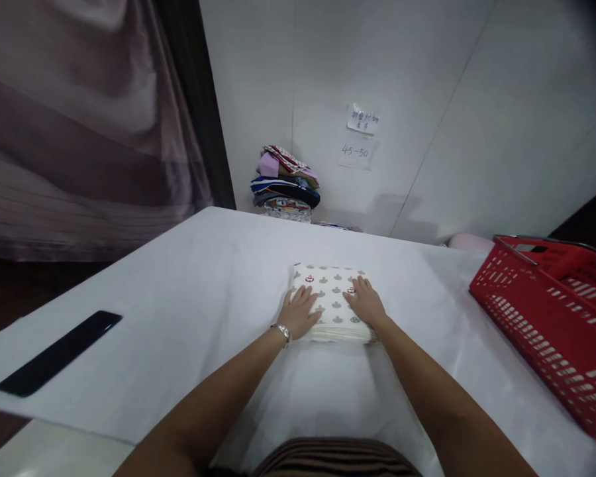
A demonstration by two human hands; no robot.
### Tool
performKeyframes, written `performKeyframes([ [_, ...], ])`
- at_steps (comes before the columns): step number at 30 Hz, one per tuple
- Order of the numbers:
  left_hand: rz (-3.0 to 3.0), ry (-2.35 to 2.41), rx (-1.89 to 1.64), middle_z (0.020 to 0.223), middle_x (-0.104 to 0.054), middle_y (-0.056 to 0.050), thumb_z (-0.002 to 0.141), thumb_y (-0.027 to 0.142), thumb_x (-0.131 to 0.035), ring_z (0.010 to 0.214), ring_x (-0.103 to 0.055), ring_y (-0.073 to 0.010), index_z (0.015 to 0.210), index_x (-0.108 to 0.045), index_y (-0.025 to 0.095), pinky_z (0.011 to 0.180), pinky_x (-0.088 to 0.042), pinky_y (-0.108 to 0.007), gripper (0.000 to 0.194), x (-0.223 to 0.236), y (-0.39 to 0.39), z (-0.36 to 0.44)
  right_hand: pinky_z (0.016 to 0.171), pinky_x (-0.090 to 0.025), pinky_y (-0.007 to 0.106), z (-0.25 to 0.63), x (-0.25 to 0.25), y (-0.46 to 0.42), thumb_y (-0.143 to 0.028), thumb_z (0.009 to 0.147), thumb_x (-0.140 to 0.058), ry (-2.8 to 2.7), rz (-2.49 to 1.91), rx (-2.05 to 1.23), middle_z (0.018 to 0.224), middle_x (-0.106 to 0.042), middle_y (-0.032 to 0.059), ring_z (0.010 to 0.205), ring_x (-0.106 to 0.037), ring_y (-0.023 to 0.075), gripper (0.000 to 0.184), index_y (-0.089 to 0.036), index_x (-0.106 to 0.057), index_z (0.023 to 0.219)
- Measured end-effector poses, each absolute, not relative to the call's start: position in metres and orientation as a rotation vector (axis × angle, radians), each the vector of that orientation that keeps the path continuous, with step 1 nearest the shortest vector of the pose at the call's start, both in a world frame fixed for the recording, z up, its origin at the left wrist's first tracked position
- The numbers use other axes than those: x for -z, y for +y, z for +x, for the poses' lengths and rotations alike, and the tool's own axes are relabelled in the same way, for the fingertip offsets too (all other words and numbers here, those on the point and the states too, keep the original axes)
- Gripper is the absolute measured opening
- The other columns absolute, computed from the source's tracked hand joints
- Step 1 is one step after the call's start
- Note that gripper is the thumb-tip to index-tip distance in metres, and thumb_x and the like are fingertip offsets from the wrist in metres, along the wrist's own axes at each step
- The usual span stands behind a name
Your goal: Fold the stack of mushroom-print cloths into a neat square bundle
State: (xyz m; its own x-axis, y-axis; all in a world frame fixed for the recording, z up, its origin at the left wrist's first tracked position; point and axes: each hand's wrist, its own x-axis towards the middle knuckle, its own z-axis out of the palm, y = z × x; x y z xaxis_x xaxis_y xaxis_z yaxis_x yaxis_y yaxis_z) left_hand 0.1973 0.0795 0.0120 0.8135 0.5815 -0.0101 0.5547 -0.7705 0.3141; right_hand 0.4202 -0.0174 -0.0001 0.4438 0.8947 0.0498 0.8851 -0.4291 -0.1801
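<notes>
A folded white cloth [336,305] with small grey and red printed motifs lies on the white-covered table in front of me, its layers showing along the near edge. My left hand [298,314] rests flat on its left side, fingers spread, with a silver bracelet at the wrist. On the right side of the cloth lies my right hand [365,301], fingers stretched over the top. Both palms press on the cloth from above, and neither hand grips it.
A red plastic basket [551,331] stands at the table's right. A long dark flat strip [59,353] lies at the left. Beyond the back edge rises a pile of folded fabrics [287,182] against the wall, near paper signs [356,152]. A pinkish curtain [79,119] hangs at left.
</notes>
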Motion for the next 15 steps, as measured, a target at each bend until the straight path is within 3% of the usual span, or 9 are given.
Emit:
performKeyframes([
  [4,2.648,0.934,-0.111,0.15,-0.023,-0.004,0.084,0.06,-0.03,0.138,-0.016,-0.026,0.133,-0.041,0.029,0.109,-0.011,-0.053,0.059,-0.038,0.091,0.217,0.104,-0.028,0.042,0.42,0.0,-0.015,-0.053,0.089,-0.032,-1.581,-2.484,-0.052,0.149,-0.022,0.012,0.137,-0.016,0.0293,0.064,-0.012,-0.031,0.14],
  [6,2.67,0.979,-0.247,0.151,-0.017,-0.004,0.085,0.061,-0.025,0.139,-0.01,-0.0257,0.137,-0.035,0.026,0.11,-0.006,-0.052,0.064,-0.044,0.101,0.23,0.103,-0.029,0.042,0.42,0.0,-0.014,-0.053,0.089,-0.032,-1.579,-2.48,-0.045,0.149,-0.022,0.0121,0.136,-0.016,0.0298,0.065,-0.012,-0.031,0.14],
  [12,2.579,1.162,-0.146,0.153,-0.009,-0.004,0.084,0.058,-0.027,0.14,-0.002,-0.0243,0.142,-0.024,0.024,0.109,-0.011,-0.053,0.067,-0.02,0.126,0.243,0.103,-0.03,0.042,0.42,0.0,-0.018,-0.052,0.09,-0.031,-1.603,-2.48,-0.077,0.149,-0.022,0.011,0.137,-0.016,0.0281,0.064,-0.013,-0.031,0.14],
  [15,2.581,1.14,-0.157,0.153,-0.007,-0.003,0.084,0.059,-0.025,0.14,-0.001,-0.0229,0.143,-0.023,0.024,0.108,-0.016,-0.051,0.068,-0.011,0.129,0.24,0.103,-0.027,0.048,0.418,-0.008,-0.015,-0.052,0.089,-0.032,-1.605,-2.52,-0.102,0.149,-0.023,0.0112,0.136,-0.018,0.0286,0.062,-0.017,-0.031,0.14],
])
